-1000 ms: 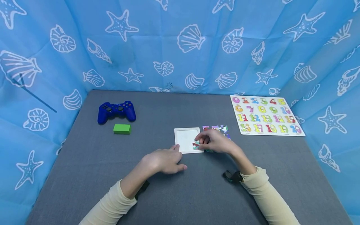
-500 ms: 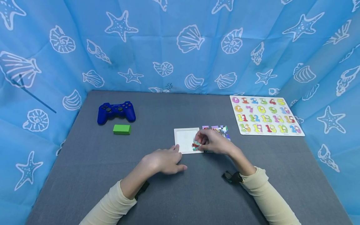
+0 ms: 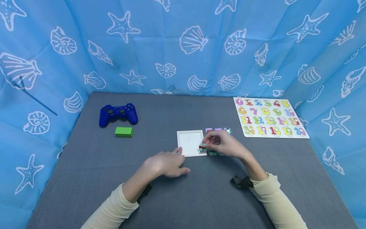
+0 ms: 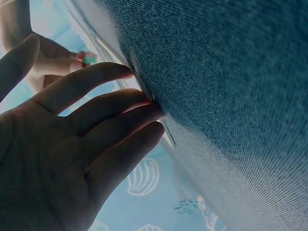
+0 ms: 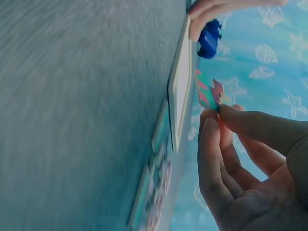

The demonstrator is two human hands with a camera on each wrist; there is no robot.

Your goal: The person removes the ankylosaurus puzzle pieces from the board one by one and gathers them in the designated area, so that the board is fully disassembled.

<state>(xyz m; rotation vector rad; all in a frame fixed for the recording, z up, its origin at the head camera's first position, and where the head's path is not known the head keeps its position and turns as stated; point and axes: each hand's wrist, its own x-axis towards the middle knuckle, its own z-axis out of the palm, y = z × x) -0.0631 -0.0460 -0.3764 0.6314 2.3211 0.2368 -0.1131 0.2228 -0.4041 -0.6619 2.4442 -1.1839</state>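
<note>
My right hand point(image 3: 225, 143) pinches a small jigsaw puzzle piece point(image 3: 202, 148) between thumb and fingertips, over the right side of a white square puzzle tray point(image 3: 188, 140). In the right wrist view the puzzle piece point(image 5: 207, 91), green, pink and reddish, stands tilted and apart from the tray point(image 5: 183, 77). My left hand point(image 3: 167, 163) lies at the tray's lower left corner, its fingertips touching the edge and its thumb spread away. Directly right of the tray lie several colourful puzzle pieces point(image 3: 216, 153), partly hidden by my right hand.
A white number board point(image 3: 270, 117) lies at the back right. At the back left sit a blue game controller point(image 3: 118, 114) and a green block point(image 3: 124, 131). A blue curtain point(image 3: 171, 47) with shell prints surrounds the grey table point(image 3: 160, 121) at the back and sides.
My right hand has shifted right and lifted the puzzle piece, which was low at the tray's lower right, tilting it up. My left hand and the tray stay still.
</note>
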